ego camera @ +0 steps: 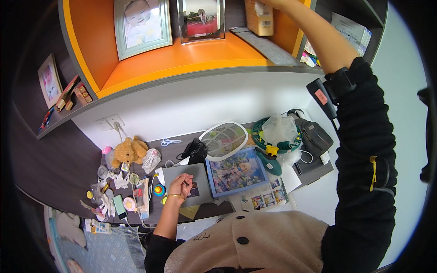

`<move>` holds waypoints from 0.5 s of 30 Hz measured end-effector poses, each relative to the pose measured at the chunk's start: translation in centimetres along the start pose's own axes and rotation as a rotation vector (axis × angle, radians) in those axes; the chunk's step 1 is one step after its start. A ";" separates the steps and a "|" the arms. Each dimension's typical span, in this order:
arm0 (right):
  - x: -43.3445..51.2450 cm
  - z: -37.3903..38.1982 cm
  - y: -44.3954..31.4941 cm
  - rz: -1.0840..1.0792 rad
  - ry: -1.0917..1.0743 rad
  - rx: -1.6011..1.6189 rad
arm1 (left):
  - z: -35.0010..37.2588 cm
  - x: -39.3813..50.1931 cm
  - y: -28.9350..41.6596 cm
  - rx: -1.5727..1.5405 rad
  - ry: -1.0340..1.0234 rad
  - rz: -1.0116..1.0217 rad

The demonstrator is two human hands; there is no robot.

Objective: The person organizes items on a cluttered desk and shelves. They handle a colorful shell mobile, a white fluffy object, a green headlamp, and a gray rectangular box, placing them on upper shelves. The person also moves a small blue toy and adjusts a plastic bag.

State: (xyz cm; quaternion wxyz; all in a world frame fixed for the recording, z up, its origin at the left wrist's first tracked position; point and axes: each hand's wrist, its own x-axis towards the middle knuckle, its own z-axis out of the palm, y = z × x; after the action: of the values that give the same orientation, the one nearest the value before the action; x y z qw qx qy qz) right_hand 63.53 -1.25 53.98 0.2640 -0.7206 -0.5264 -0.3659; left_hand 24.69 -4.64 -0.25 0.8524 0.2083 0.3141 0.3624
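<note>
My left hand is curled above a grey flat case on the desk, palm up. Its fingers close around a small dark object, mostly hidden. Raised to the orange shelf, my right hand is cut off by the top edge of the view. It is at the top of a brown cardboard box, and its fingers are hidden. Under that box lies a grey felt strip, which sticks out past the shelf's front edge. Two framed photos stand to the left.
The orange shelf overhangs the desk. Below are a blue-framed picture, a mosquito racket, a green ring-shaped device, a teddy bear and scissors. Cables trail off the desk's left front.
</note>
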 end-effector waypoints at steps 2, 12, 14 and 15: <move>0.3 -0.7 0.1 -0.017 0.003 -0.007 | 0.6 0.2 0.5 0.045 0.034 -0.021; -2.0 -3.3 0.3 -0.127 -0.012 0.063 | 15.2 -1.9 7.3 0.786 -0.242 0.291; -2.6 -4.6 0.8 -0.167 0.026 0.138 | 20.3 -3.1 8.9 0.957 -0.292 0.451; -3.0 -5.4 1.1 -0.190 0.050 0.172 | 22.9 -3.8 9.7 1.047 -0.316 0.548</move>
State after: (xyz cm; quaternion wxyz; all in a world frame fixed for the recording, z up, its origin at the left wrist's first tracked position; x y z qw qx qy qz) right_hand 62.69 -7.40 54.77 0.3017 -0.6328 -0.6152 -0.3607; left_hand 33.63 -4.08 23.28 0.5489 0.7239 0.2553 0.3307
